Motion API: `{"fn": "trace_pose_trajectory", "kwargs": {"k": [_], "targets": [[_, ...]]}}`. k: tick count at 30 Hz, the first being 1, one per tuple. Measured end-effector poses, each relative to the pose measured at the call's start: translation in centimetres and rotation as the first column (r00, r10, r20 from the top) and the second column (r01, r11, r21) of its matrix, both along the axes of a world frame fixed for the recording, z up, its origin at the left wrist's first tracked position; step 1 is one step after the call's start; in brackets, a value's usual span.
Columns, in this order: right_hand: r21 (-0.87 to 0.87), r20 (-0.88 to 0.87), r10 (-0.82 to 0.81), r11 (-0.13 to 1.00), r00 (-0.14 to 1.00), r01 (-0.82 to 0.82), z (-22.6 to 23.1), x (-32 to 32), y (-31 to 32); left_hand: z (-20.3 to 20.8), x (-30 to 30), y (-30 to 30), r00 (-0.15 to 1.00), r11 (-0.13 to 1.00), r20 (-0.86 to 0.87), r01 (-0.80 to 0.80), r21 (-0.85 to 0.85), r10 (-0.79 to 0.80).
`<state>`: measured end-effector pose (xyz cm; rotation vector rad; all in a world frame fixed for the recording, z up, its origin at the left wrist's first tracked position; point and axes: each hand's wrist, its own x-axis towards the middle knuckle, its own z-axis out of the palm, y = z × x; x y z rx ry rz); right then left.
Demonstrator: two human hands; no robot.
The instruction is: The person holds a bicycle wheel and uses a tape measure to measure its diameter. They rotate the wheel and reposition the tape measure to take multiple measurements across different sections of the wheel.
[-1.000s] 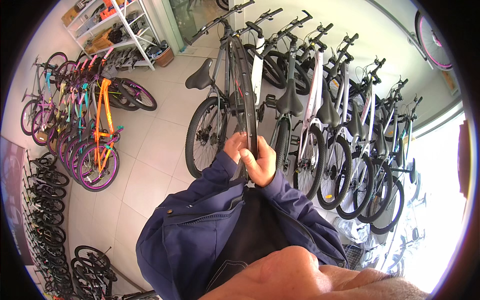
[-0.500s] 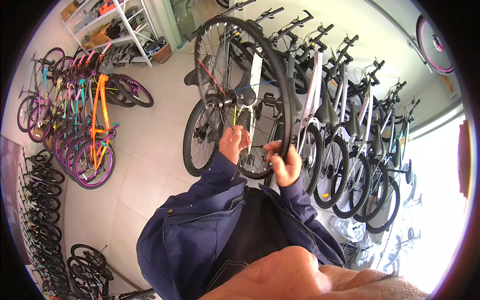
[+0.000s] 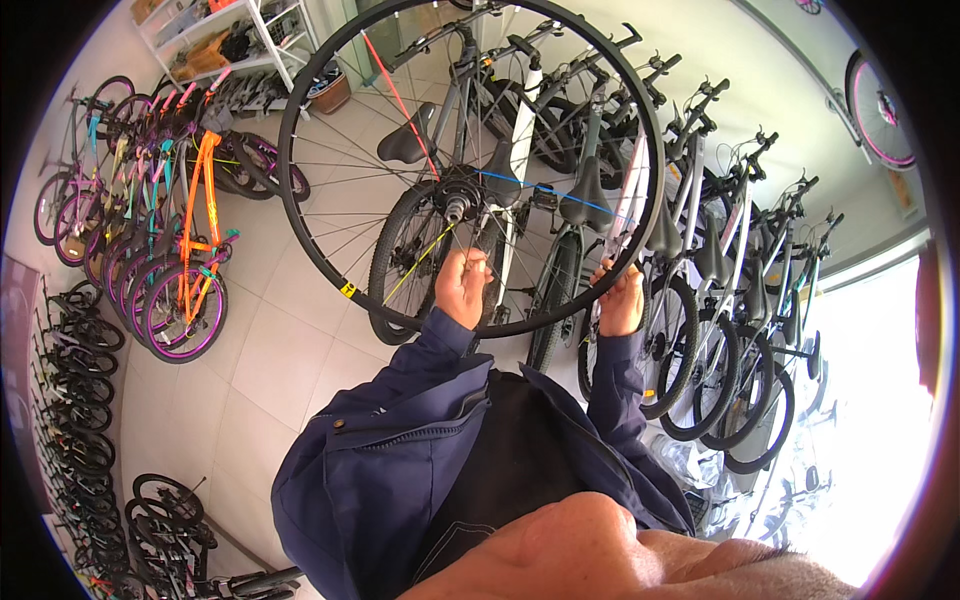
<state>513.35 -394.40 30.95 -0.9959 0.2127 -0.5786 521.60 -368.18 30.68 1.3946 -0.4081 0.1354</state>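
Observation:
A black bicycle wheel [image 3: 520, 328] is raised in front of me, its hub [image 3: 458, 190] facing me. Most spokes are thin and dark; a red spoke [image 3: 398, 102], a blue spoke [image 3: 535, 186] and a yellow spoke [image 3: 424, 252] stand out. My left hand [image 3: 461, 288] is closed in a pinch among the lower spokes, below the hub; what lies between its fingertips is too small to make out. At the lower right of the wheel, my right hand [image 3: 621, 300] has its fingers closed on the rim.
Behind the wheel, bicycles with black saddles [image 3: 583, 207] stand in a row toward the right. Smaller bikes, including an orange bicycle [image 3: 200, 215], are grouped at left. A white shelf unit [image 3: 262, 50] holds parts at far left. Another wheel [image 3: 868, 105] hangs on the right wall.
The wheel has turned from nearly edge-on to face me, spreading across more of the view. My right hand has moved right and up along with the rim; my left hand has stayed nearly in place.

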Motion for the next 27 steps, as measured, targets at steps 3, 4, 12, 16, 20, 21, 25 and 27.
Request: {"fn": "trace_pose_trajectory", "kwargs": {"k": [3, 4, 12, 16, 20, 21, 25, 27], "targets": [[0.273, 0.029, 0.07, 0.959, 0.997, -0.075, -0.3, 0.3, 0.0, 0.1, -0.9, -0.2, 1.0, 1.0, 0.027, 0.011, 0.024, -0.012], [0.341, 0.055, 0.094, 0.934, 0.994, -0.107, -0.4, 0.3, 0.4, 0.3, -1.1, -0.3, 0.999, 1.0, 0.029, 0.024, 0.02, -0.025], [0.283, 0.157, -0.182, 0.95, 0.971, 0.132, 1.1, -1.9, 0.9, 4.0, -0.9, 0.2, 0.972, 0.972, 0.178, 0.119, 0.202, -0.156], [0.309, 0.203, -0.239, 0.936, 0.95, 0.169, 2.0, -3.0, -0.9, 6.1, -1.5, 2.4, 0.976, 0.962, 0.175, 0.085, 0.259, -0.133], [0.322, 0.261, -0.249, 0.933, 0.932, 0.159, 1.7, -4.4, -2.2, 6.9, -0.9, 5.7, 0.962, 0.998, 0.273, 0.026, -0.062, -0.008], [0.359, 0.256, -0.277, 0.917, 0.926, 0.175, 1.5, -4.6, -2.5, 7.0, 0.2, 6.5, 0.952, 0.978, 0.226, -0.2, -0.06, 0.208], [0.424, 0.283, -0.286, 0.894, 0.916, 0.148, 0.9, -5.4, -3.4, 7.0, 5.0, 8.8, 0.8, 0.823, 0.199, -0.563, -0.08, 0.566], [0.397, 0.286, -0.268, 0.907, 0.92, 0.141, 0.7, -5.7, -3.9, 6.8, 6.4, 9.5, 0.857, 0.855, -0.004, -0.514, -0.066, 0.515]]}}
